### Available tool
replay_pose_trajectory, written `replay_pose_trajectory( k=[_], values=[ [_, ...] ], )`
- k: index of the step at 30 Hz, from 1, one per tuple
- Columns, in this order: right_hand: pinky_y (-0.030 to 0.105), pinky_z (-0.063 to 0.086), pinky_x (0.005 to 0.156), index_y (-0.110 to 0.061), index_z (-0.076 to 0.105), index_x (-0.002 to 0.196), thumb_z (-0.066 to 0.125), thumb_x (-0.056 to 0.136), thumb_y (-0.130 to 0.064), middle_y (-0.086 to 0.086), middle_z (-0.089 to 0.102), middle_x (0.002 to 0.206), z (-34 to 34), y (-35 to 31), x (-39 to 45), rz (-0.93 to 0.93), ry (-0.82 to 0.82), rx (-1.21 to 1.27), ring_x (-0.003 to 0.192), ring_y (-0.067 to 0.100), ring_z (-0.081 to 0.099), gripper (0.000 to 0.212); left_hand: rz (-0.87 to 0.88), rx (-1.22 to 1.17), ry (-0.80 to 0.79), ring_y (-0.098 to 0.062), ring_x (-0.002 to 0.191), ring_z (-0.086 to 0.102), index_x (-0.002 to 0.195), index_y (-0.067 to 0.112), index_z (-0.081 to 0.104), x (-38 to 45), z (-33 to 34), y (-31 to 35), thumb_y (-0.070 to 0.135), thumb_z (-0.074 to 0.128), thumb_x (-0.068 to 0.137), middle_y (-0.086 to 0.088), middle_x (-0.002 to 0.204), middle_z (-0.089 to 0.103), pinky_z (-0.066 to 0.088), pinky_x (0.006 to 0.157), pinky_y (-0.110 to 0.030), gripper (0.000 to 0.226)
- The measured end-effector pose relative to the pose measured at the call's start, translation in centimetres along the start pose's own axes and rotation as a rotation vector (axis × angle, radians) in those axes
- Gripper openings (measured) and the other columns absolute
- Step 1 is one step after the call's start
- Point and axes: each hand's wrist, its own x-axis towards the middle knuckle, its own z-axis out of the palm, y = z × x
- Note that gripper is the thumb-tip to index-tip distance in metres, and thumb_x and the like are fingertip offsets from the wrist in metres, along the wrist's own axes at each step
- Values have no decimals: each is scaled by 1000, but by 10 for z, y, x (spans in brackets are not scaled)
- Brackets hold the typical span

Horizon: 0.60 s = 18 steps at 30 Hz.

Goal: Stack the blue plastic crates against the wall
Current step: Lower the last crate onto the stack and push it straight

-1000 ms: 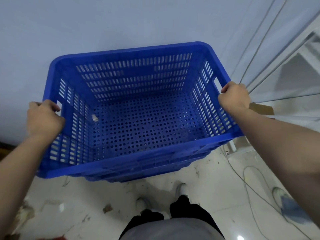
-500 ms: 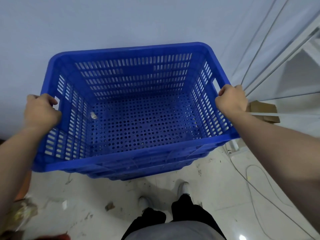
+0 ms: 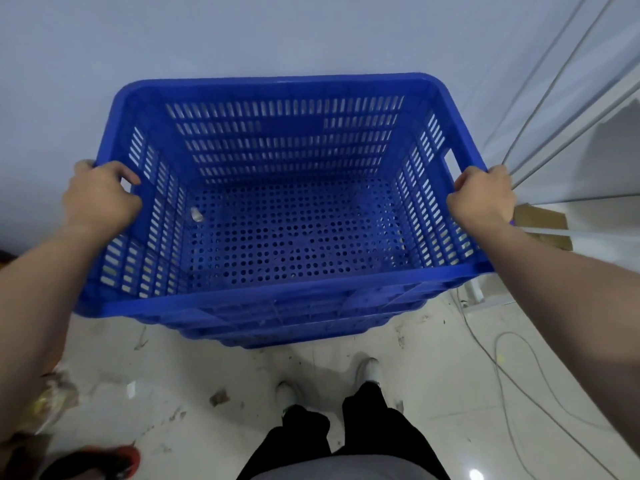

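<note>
A large blue plastic crate [image 3: 287, 299] with slotted walls and a perforated floor fills the middle of the view, its far side close to the pale wall [image 3: 242, 32]. My left hand [image 3: 100, 199] grips its left rim at the handle slot. My right hand [image 3: 481, 199] grips the right rim by the other handle slot. Under its near edge show the rims of more blue crates [image 3: 294, 332], nested below. A small pale scrap [image 3: 196, 214] lies inside on the crate floor at the left.
White tiled floor [image 3: 433, 375] with dirt marks lies below, my feet [image 3: 367, 370] just behind the stack. Grey cables [image 3: 512, 375] trail on the right. A cardboard piece [image 3: 543, 225] and metal frame rails [image 3: 554, 98] stand at right. Rubbish [image 3: 55, 400] and a red object [image 3: 104, 462] sit bottom left.
The crate has shifted slightly left and down in my grip, settling squarer over the crates beneath. Both hands keep their hold on the rims.
</note>
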Motion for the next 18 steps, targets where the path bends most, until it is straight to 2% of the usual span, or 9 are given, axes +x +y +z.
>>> replay_pose_trajectory(
  k=[3,7,10,14,16,18],
  values=[
    [48,45,93,-10,58,116,58,85,-17,20,46,129,-2,1,-3,-8,11,8,117,39,49,32,-10,-109,37,-41,108,58,116,21,60,-2,-2,-2,8,56,70,-19,130,52,47,94,-46,48],
    [49,42,98,-8,51,118,55,82,-14,24,44,131,-9,12,-11,-81,-13,37,121,44,44,37,-14,-200,32,-41,114,57,136,19,38,-13,-8,-11,10,58,77,-20,129,58,45,96,-47,63],
    [52,41,98,-4,47,120,57,82,-16,26,42,130,-9,21,-22,-167,-22,-59,120,46,44,40,-46,-71,-31,-47,114,54,134,7,34,-36,-8,-18,12,61,77,-26,130,52,45,96,-53,63],
    [52,37,103,-3,45,125,55,83,-19,23,37,138,-8,27,-34,-211,-38,-65,125,44,41,46,-46,87,-48,-48,122,46,141,5,30,-79,-6,-22,25,63,82,-24,139,40,40,100,-56,70],
    [50,33,109,-3,48,124,56,83,-23,23,32,144,-10,30,-40,-243,-70,-13,133,42,35,47,-47,142,-52,-46,127,41,144,7,33,-100,-1,-23,38,55,86,-23,142,36,35,105,-53,69],
    [50,24,116,-5,53,123,55,83,-27,23,28,150,-8,36,-46,-330,-100,-15,142,39,24,46,-44,294,-48,-41,133,34,140,15,45,-122,3,-22,52,35,86,-19,146,38,26,112,-51,66]
  ],
)
